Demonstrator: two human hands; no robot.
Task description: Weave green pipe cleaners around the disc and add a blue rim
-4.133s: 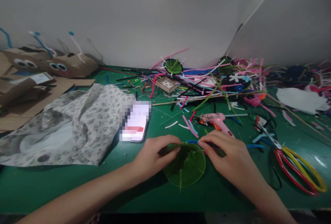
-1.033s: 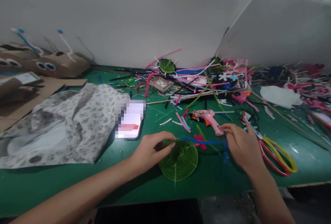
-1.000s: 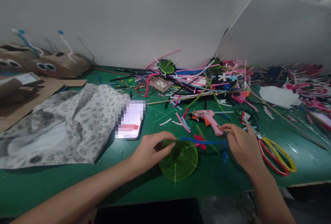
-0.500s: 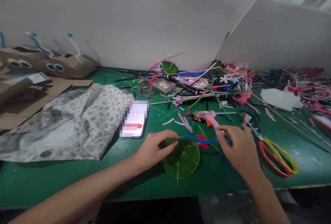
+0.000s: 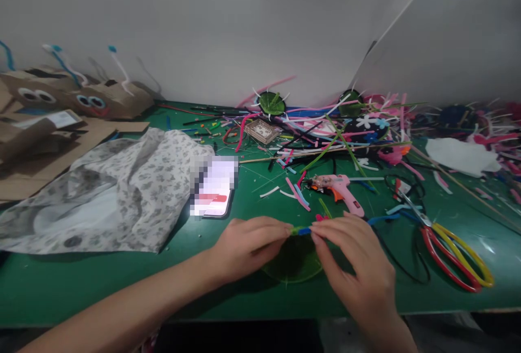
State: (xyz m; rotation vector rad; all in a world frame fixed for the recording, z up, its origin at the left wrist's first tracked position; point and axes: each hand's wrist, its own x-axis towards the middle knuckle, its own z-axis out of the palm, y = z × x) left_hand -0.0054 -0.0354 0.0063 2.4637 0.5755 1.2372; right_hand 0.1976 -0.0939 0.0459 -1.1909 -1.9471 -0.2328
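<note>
A flat green coiled disc [image 5: 292,271], apparently wound from pipe cleaner, sits low between my hands, its upper part hidden by fingers and shadow. My left hand [image 5: 252,241] is closed in a pinch at the disc's top edge, where a bit of green shows at the fingertips. Directly beside it, my right hand [image 5: 354,260] pinches a blue pipe cleaner [image 5: 304,231] whose short visible piece meets the green. Just behind my right fingers lies a pink flower [image 5: 321,217], partly covered. Farther back, a pink glue gun [image 5: 342,187] rests on the table, untouched.
Red-and-yellow-handled scissors [image 5: 451,250] lie to the right near a black cord [image 5: 415,274]. A phone [image 5: 217,184] and a patterned cloth [image 5: 138,179] are on the left. Behind are heaped pipe cleaners [image 5: 317,125] and cardboard figures with eyes [image 5: 118,98].
My right hand has moved left, away from the glue gun's handle, to the left fingertips. The long blue stretch between the hands is now a short piece. The view has shifted slightly.
</note>
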